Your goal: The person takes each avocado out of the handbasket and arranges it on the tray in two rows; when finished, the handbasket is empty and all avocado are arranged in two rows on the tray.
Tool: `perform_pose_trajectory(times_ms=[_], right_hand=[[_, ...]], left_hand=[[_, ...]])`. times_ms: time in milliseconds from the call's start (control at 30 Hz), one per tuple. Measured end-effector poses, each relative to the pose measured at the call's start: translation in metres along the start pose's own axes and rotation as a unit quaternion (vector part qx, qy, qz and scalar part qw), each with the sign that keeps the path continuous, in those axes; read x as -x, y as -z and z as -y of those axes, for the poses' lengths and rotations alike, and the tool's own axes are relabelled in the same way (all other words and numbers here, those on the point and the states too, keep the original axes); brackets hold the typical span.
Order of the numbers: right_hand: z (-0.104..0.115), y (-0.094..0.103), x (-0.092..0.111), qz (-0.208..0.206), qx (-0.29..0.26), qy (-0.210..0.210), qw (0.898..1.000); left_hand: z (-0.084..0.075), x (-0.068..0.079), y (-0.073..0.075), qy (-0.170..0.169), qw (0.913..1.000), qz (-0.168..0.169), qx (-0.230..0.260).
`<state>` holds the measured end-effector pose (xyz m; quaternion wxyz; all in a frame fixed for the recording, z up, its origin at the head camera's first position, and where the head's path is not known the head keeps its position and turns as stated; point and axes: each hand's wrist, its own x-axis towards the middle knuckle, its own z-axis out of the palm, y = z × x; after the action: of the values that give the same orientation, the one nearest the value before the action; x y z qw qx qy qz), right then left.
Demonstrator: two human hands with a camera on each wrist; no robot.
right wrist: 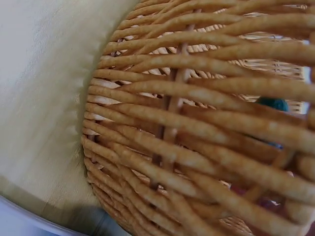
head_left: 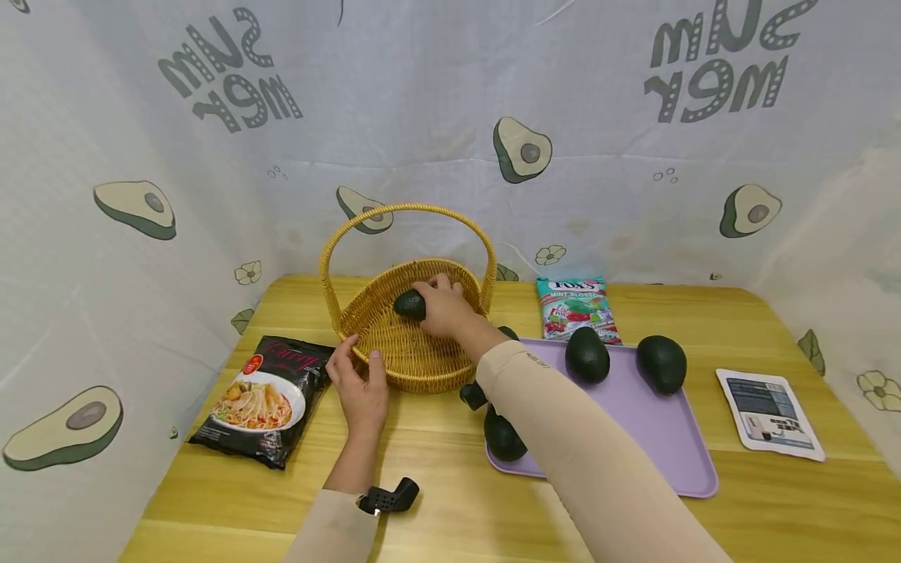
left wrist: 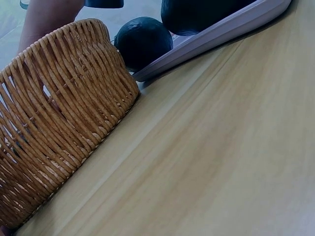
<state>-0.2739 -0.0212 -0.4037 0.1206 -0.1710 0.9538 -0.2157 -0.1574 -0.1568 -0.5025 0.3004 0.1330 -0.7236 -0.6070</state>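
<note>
A yellow wicker basket [head_left: 415, 367] with a tall arched handle stands on the table in the head view. My right hand [head_left: 443, 309] is inside it and grips a dark avocado [head_left: 408, 306] close to the basket floor. At the basket's front left, my left hand [head_left: 360, 391] touches the rim with thumb and fingers spread. To the right lies a lilac tray [head_left: 655, 438], bearing several more avocados [head_left: 587, 356]; my right forearm hides part of it. Through the weave, the right wrist view shows a small dark green patch.
A black noodle packet [head_left: 260, 399] lies left of the basket. Behind the tray is a Fox's candy bag [head_left: 577, 309], and a white printed packet [head_left: 769, 414] lies at the right. A printed curtain [head_left: 436, 102] hangs behind the wooden table [head_left: 450, 500].
</note>
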Motion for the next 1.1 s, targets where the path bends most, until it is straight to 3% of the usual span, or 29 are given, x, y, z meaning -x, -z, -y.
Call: perform_pose_trajectory(times_ms=[500, 1100], right_hand=[[-0.003, 0.004, 0.007, 0.015, 0.013, 0.031, 0.999], [0.001, 0.035, 0.039, -0.043, -0.028, 0.055, 0.997]], left_hand=[[-0.002, 0.002, 0.001, 0.001, 1.0, 0.002, 0.001], [0.001, 0.001, 0.001, 0.0, 0.9999, 0.006, 0.013]])
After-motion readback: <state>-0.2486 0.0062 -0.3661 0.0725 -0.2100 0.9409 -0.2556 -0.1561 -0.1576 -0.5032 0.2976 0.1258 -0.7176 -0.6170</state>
